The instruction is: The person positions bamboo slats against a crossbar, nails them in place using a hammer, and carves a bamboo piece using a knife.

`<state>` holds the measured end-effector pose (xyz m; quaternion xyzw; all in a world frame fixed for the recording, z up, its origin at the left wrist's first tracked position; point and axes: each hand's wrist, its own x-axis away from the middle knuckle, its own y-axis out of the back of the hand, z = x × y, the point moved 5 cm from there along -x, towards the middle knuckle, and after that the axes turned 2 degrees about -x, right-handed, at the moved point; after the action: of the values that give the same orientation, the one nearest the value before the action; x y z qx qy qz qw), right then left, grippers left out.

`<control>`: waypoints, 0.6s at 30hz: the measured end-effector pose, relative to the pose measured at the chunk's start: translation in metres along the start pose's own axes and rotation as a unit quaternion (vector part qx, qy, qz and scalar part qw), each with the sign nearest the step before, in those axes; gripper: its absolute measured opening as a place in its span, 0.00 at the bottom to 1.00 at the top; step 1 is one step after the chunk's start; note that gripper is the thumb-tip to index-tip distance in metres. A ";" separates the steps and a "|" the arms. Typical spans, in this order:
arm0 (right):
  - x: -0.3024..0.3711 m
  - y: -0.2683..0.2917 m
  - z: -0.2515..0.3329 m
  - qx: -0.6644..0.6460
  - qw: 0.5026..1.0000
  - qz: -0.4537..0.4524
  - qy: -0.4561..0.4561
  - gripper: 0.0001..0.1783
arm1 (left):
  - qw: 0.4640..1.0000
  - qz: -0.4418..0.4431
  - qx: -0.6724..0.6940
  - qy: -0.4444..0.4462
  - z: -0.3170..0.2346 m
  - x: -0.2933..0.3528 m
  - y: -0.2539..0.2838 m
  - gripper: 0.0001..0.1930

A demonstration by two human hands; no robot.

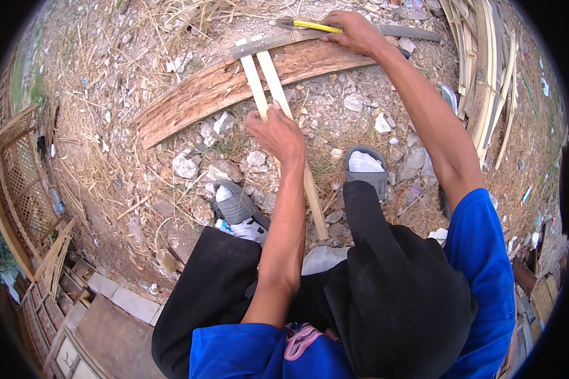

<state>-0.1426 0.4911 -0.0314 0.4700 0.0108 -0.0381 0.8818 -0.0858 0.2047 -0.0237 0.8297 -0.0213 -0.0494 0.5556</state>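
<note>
My left hand (277,134) is closed around two narrow pale wooden strips (254,85), held side by side. Their far ends meet a grey-brown flat slat (259,46), which lies crosswise on a reddish, rough wooden plank (208,88). One strip runs back past my wrist toward my feet. Near the slat's right part, my right hand (354,33) grips a long yellow-and-black hand tool (317,26); its fingers also rest by the slat. The tool's kind is unclear, as my hand covers its middle.
Long split slats (487,69) are piled at the far right. Rocks (185,165) and dry straw litter the ground around my sandals (367,165). A lattice panel (28,183) stands at the left, and a brown board (117,338) lies at the lower left.
</note>
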 end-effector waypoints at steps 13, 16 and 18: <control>-0.004 -0.003 -0.002 0.022 0.998 0.015 -0.065 0.24 | 0.999 0.040 0.014 -0.003 0.001 -0.002 0.004 0.17; -0.003 -0.005 -0.012 -0.042 0.998 0.023 -0.043 0.19 | 0.998 0.055 0.001 -0.003 0.000 -0.003 0.002 0.17; -0.004 -0.004 -0.009 -0.050 0.998 0.019 -0.043 0.19 | 0.998 0.055 -0.006 -0.013 0.001 -0.004 0.003 0.16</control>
<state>-0.1467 0.4971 -0.0393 0.4235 -0.0343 -0.0406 0.9044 -0.0894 0.2026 -0.0213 0.8235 -0.0740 -0.0291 0.5618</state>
